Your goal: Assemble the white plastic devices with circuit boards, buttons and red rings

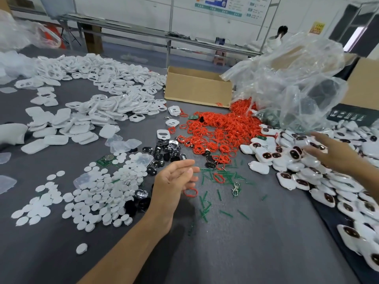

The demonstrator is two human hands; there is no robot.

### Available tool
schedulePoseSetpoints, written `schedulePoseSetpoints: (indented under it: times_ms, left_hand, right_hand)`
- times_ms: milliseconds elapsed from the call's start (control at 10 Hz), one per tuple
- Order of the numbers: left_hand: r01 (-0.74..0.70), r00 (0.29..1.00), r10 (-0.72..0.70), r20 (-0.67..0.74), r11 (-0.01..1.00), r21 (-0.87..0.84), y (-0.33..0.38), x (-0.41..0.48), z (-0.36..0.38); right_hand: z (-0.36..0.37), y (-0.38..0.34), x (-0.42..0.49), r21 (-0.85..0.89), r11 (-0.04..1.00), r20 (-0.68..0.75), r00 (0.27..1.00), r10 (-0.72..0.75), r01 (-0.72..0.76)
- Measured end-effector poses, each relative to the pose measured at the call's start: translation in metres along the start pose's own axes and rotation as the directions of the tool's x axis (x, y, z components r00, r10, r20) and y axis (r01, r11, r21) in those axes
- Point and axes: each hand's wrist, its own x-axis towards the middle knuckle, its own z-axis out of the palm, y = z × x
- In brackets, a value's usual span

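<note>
fingers (184,163) of l hand (174,182) are loosely curled and relaxed, palm turned to the right, w/ nothing held. one ring (190,192), red, lies on table (256,247) just under them; touching or not, i cannot tell.

far left, a big heap of white shells (98,93) spreads across the back of table, some w/ holes, some closed. in front of it, beside l wrist, is a pile of white discs (96,193), and one green board (105,160) lies at its back edge w/ a round metal part on it. next to the right, black buttons (164,152) lie scattered btw discs and the red heap. behind them a cardboard box (196,89) stands open.

centre-right, the heap of red rings (221,128) runs from box down toward l hand. thin green strips (207,201) are strewn in front of it, w/ a metal clasp (235,188) among them. a clear bag (297,74), crumpled, rises behind rings.

at right, devices (303,173), white w/ dark buttons already in, are piled along table edge. r hand (338,153) hovers over this pile, its fingers (322,138) straight and spread, holding nothing. it is blurred, so contact w/ devices cannot be told.
</note>
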Motion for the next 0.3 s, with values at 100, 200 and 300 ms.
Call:
schedulePoseSetpoints:
  times_ms: [100,200,300]
  left_hand:
    - [0.006,1.0,-0.006,0.001,1.0,-0.01,0.0,0.0,0.0]
    - [0.013,1.0,-0.013,0.021,1.0,0.002,-0.001,0.0,-0.002]
    - [0.019,1.0,-0.019,0.007,1.0,-0.008,-0.001,-0.001,-0.002]
  right_hand:
    - [0.008,-0.006,-0.01,-0.163,0.984,0.072,0.996,-0.056,0.067]
    - [0.02,-0.043,-0.043,-0.065,0.939,0.07,0.941,-0.332,0.337]
    - [0.025,-0.085,-0.086,0.066,0.85,0.031,0.85,-0.525,0.522]
